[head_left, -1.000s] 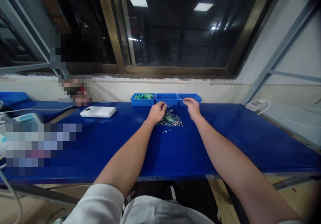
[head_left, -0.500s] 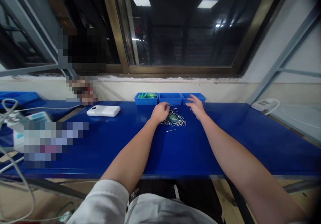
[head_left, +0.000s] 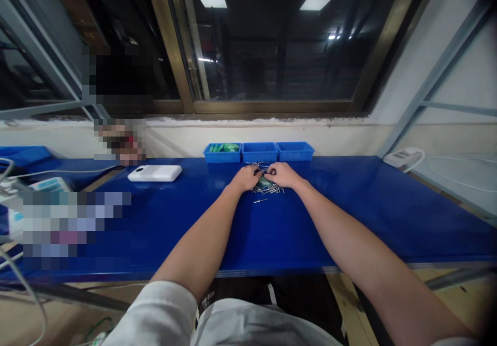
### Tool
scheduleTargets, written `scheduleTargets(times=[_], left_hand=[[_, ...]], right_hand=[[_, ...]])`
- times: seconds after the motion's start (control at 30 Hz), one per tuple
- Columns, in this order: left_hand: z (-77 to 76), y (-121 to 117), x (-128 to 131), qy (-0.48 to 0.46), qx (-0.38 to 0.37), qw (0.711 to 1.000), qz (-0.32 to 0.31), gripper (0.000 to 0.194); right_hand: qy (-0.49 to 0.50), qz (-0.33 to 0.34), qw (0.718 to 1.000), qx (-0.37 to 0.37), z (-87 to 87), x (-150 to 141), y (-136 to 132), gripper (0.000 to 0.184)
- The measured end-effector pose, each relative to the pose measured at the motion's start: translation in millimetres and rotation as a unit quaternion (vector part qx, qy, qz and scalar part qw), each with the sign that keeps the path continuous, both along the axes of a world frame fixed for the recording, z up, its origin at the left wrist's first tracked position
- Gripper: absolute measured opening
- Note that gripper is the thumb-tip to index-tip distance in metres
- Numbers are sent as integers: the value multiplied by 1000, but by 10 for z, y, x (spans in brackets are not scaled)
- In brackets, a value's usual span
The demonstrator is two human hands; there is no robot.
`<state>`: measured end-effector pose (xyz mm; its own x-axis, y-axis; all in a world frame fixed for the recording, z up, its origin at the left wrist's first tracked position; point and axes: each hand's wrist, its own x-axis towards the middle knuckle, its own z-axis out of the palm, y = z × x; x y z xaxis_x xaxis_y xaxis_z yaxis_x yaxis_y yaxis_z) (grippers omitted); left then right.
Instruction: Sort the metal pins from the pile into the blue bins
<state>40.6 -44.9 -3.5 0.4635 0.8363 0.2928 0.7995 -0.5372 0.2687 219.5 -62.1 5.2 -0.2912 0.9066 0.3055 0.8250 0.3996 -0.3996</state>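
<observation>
Probably light, stiff and slippery, the metal pins [head_left: 277, 189] lay near the far edge of the tabletop [head_left: 267, 237], likely best taken mid-shaft, the left hand [head_left: 247, 178] and right hand [head_left: 284, 174] curled over them, whether pinching any I couldn't tell.

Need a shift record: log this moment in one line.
left hand: at metal pins; right hand: at same pins; holding: unclear; lone pin: apart from others; left bin of three: green pieces

rivets [head_left: 276, 189] before bins [head_left: 259, 154] (window [head_left: 267, 51] behind)
</observation>
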Motion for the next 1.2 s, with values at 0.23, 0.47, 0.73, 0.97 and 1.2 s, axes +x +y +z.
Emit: scheduleTargets(times=[0.23, 0.47, 0.73, 0.97, 1.2], left_hand=[[-11, 21, 2, -7, -1, 1000, 3, 32], [9, 19, 1, 6, -8, 1000, 2, 30], [18, 15, 10, 5, -7, 1000, -1, 30], [18, 16, 11, 1, -3, 1000, -5, 30], [36, -8, 12, -1, 3, 1000, -8, 30]], right_hand=[[-45, -60, 997, 6, -66, -86, 37, 31], [-86, -44, 995, 13, -46, -160, 14, 32], [-67, -52, 996, -15, 1, -153, -25, 21], [-90, -63, 994, -22, 19, -167, -46, 20], [-108, -70, 991, -25, 15, -185, -47, 25]])
